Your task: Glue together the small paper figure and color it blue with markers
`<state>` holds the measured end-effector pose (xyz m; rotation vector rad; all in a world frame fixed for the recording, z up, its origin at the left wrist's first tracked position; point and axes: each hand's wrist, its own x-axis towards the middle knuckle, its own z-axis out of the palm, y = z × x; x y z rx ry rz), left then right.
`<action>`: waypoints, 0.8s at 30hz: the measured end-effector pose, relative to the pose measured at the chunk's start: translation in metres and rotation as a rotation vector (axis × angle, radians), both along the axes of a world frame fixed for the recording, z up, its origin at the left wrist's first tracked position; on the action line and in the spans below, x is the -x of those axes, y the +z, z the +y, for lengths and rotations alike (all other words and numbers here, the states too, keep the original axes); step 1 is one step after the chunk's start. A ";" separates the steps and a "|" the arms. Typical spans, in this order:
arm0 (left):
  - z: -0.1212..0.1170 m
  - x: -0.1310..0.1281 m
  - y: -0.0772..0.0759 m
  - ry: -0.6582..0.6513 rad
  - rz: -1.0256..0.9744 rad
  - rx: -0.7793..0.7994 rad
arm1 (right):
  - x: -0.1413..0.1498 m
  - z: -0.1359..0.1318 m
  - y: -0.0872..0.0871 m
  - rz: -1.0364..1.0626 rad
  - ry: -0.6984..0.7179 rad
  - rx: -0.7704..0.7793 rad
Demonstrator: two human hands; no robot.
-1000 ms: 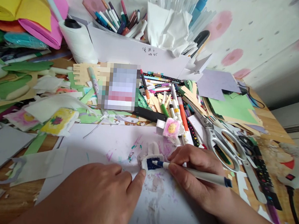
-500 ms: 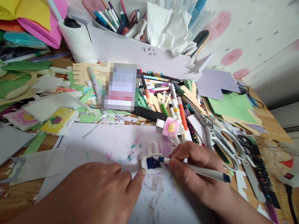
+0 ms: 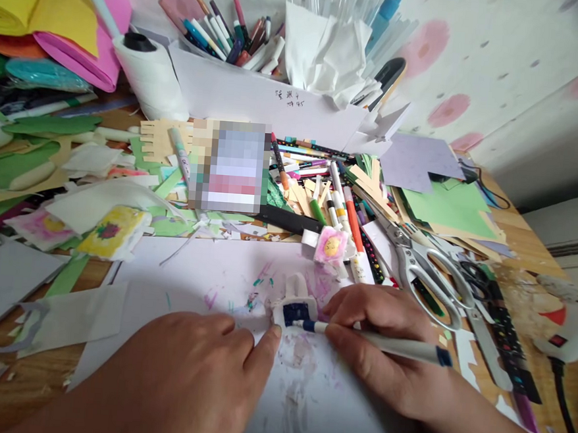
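Note:
A small white padded piece [image 3: 311, 308] with a dark blue patch lies on a large white sheet [image 3: 166, 280] marked with coloured strokes and smudges. My left hand [image 3: 184, 361] rests at its left, fingers curled, one fingertip pressing its lower left edge. In my right hand [image 3: 384, 342] is a white felt-tip marker [image 3: 403, 347] with a dark blue end. Its tip touches the lower part of the blue patch. Just behind the piece sits a small pink-and-yellow decorated square [image 3: 332, 246].
Silver scissors [image 3: 438, 273] lie to the right, near a power strip [image 3: 566, 321]. Behind the sheet are loose markers [image 3: 353, 221], paper strips and a blurred-out upright device [image 3: 238, 167]. Paper scraps and a yellow decorated square [image 3: 114, 232] crowd the left. A pen box [image 3: 257, 99] stands at the back.
The marker tip has shifted down from the upper part of the blue patch to its lower edge, my right hand moving slightly with it. My left hand keeps its place.

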<state>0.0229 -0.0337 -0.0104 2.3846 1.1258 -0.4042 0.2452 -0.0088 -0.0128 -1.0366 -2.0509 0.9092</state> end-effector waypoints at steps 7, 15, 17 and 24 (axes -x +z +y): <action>-0.003 0.000 0.003 -0.008 -0.035 -0.074 | 0.002 0.000 0.003 -0.011 0.012 -0.002; -0.003 0.004 -0.007 -0.008 -0.077 -0.059 | -0.001 -0.001 0.001 -0.034 -0.046 -0.007; -0.004 0.005 -0.009 -0.001 -0.088 -0.049 | -0.001 -0.001 0.001 -0.038 -0.039 0.001; -0.002 0.001 -0.003 -0.012 -0.056 -0.054 | 0.001 0.000 0.002 -0.039 -0.035 0.022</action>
